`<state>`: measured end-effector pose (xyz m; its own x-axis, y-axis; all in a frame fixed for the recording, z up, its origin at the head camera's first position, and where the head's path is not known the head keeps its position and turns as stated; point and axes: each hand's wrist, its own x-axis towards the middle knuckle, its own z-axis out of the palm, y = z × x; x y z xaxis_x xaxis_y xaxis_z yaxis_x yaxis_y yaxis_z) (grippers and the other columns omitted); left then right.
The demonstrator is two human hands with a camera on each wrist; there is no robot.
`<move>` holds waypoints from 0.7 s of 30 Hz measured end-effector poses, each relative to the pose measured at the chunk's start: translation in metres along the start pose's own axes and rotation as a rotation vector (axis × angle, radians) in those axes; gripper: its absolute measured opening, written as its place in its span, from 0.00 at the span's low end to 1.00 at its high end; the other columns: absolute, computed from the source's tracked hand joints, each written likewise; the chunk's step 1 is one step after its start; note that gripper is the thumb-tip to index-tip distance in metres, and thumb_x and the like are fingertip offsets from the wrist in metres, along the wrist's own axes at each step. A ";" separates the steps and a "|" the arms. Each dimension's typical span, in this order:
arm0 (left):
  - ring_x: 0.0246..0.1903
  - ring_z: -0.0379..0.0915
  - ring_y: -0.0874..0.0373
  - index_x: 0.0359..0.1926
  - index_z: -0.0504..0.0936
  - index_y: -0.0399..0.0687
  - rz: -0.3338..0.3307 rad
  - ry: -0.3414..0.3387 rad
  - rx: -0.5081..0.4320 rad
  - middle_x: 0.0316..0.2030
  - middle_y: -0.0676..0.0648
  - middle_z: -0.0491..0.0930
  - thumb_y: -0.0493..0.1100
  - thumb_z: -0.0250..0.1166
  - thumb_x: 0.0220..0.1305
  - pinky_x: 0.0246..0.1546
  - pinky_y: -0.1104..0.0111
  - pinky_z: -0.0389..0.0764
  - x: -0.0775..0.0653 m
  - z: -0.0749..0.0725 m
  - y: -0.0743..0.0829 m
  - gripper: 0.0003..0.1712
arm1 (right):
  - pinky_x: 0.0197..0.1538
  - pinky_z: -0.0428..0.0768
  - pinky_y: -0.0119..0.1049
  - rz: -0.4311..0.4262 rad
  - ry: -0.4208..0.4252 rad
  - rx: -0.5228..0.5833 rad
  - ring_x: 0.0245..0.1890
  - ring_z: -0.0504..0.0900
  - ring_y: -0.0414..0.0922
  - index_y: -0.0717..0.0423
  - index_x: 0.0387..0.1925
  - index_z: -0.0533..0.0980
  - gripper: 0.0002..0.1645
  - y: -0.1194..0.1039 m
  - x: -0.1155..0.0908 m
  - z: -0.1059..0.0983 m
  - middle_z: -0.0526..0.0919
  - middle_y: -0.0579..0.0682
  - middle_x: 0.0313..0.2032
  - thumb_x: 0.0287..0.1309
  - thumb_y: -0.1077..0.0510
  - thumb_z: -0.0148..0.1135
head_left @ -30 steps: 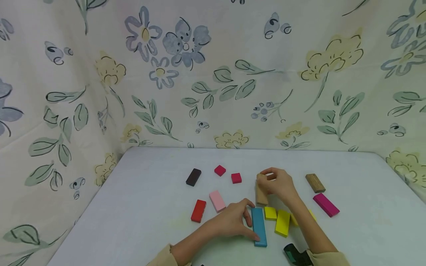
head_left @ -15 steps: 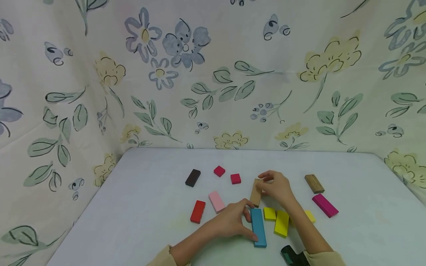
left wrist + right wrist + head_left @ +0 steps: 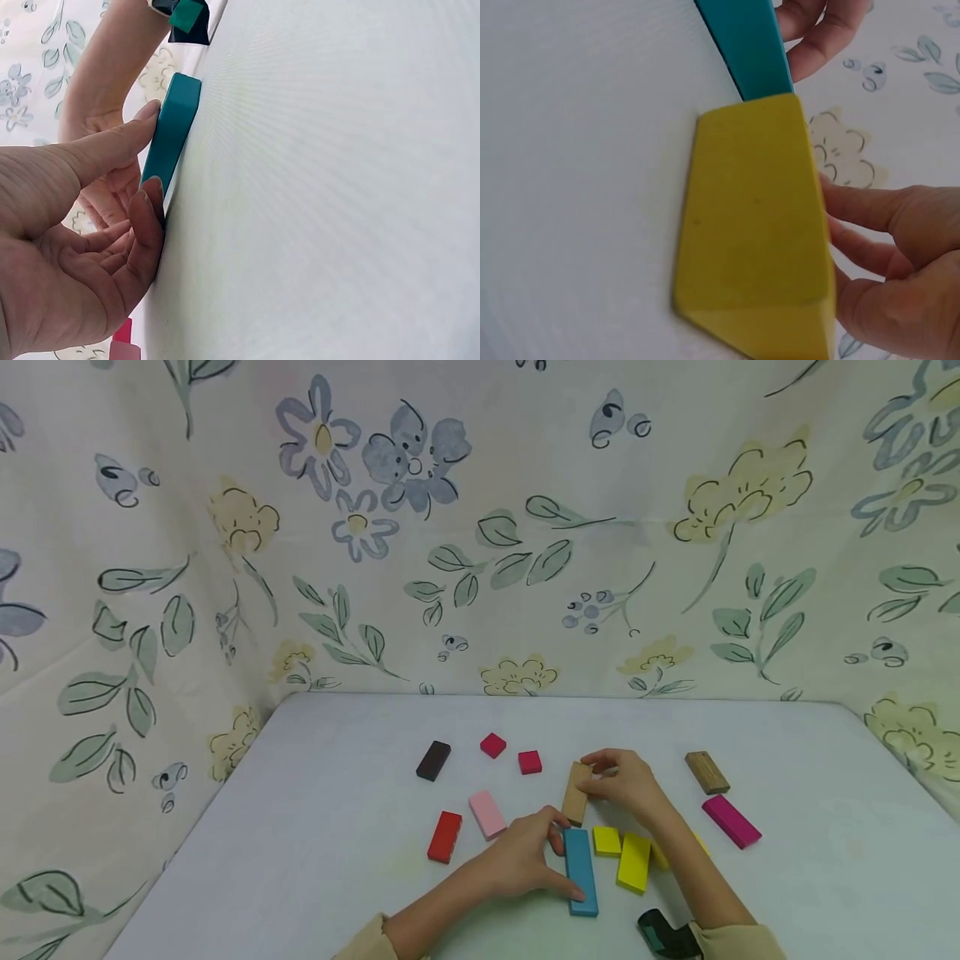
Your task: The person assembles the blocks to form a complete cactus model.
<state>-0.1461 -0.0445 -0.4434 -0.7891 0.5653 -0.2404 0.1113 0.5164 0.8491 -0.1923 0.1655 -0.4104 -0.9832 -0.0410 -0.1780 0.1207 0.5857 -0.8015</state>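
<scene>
A long blue block lies flat on the white table. My left hand holds it, thumb on its near end and fingers curled at its far end; in the left wrist view the thumb lies against the teal-looking block. My right hand pinches a tan wooden block by its right side, just beyond the blue block's far end. In the right wrist view a yellow block stands in front of the right hand and hides the wooden block.
Right of the blue block lie a small yellow block and a longer one; more yellow shows behind the right forearm. Pink, red, dark brown, magenta and brown wooden blocks lie around, plus small red squares.
The right hand has shifted the tan block slightly left and turned it, so its near end meets the blue block's far end. The left hand stays on the blue block.
</scene>
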 end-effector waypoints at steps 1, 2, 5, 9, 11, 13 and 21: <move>0.37 0.73 0.67 0.61 0.73 0.54 -0.008 0.003 0.004 0.37 0.59 0.77 0.46 0.84 0.54 0.37 0.76 0.80 -0.004 -0.002 0.007 0.38 | 0.48 0.87 0.40 -0.007 -0.006 -0.003 0.46 0.80 0.53 0.66 0.59 0.80 0.25 0.000 0.000 0.000 0.82 0.65 0.52 0.63 0.62 0.74; 0.37 0.73 0.66 0.61 0.73 0.52 -0.020 0.003 0.000 0.37 0.58 0.77 0.44 0.84 0.54 0.38 0.77 0.80 -0.009 -0.004 0.015 0.37 | 0.48 0.87 0.40 -0.015 -0.011 -0.006 0.46 0.80 0.53 0.66 0.59 0.80 0.25 0.001 0.000 -0.001 0.82 0.65 0.51 0.63 0.62 0.74; 0.37 0.73 0.66 0.61 0.73 0.50 -0.034 0.005 -0.005 0.38 0.56 0.78 0.41 0.83 0.55 0.39 0.77 0.80 -0.014 -0.006 0.024 0.37 | 0.48 0.87 0.41 -0.040 -0.024 -0.020 0.46 0.81 0.52 0.66 0.59 0.80 0.25 0.002 0.001 -0.001 0.82 0.64 0.51 0.63 0.62 0.74; 0.36 0.74 0.65 0.60 0.73 0.52 -0.023 -0.009 -0.021 0.38 0.57 0.78 0.44 0.84 0.54 0.37 0.76 0.80 -0.007 -0.005 0.010 0.37 | 0.47 0.87 0.40 -0.057 -0.035 -0.031 0.44 0.81 0.51 0.65 0.59 0.81 0.24 0.003 0.001 -0.001 0.82 0.63 0.50 0.63 0.62 0.74; 0.35 0.75 0.64 0.60 0.72 0.54 -0.010 -0.018 -0.035 0.38 0.58 0.79 0.48 0.85 0.53 0.37 0.76 0.81 0.001 -0.003 -0.005 0.38 | 0.46 0.87 0.39 -0.062 -0.040 -0.033 0.44 0.81 0.50 0.65 0.59 0.81 0.24 0.004 0.001 -0.001 0.82 0.62 0.49 0.63 0.63 0.74; 0.35 0.76 0.65 0.59 0.71 0.58 0.008 -0.026 -0.042 0.38 0.60 0.79 0.52 0.85 0.52 0.37 0.76 0.82 0.010 0.000 -0.022 0.39 | 0.47 0.87 0.39 -0.072 -0.045 -0.037 0.43 0.80 0.50 0.65 0.59 0.81 0.24 0.004 0.001 -0.001 0.82 0.62 0.49 0.63 0.63 0.74; 0.33 0.76 0.64 0.58 0.72 0.54 -0.015 0.006 -0.054 0.37 0.58 0.79 0.45 0.85 0.53 0.36 0.75 0.81 0.000 -0.004 -0.005 0.38 | 0.49 0.88 0.42 -0.105 -0.066 -0.039 0.44 0.81 0.51 0.66 0.59 0.81 0.24 0.003 0.001 -0.001 0.83 0.61 0.49 0.63 0.64 0.74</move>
<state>-0.1484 -0.0495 -0.4454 -0.7942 0.5538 -0.2500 0.0672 0.4889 0.8697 -0.1927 0.1683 -0.4124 -0.9787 -0.1567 -0.1325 0.0106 0.6061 -0.7953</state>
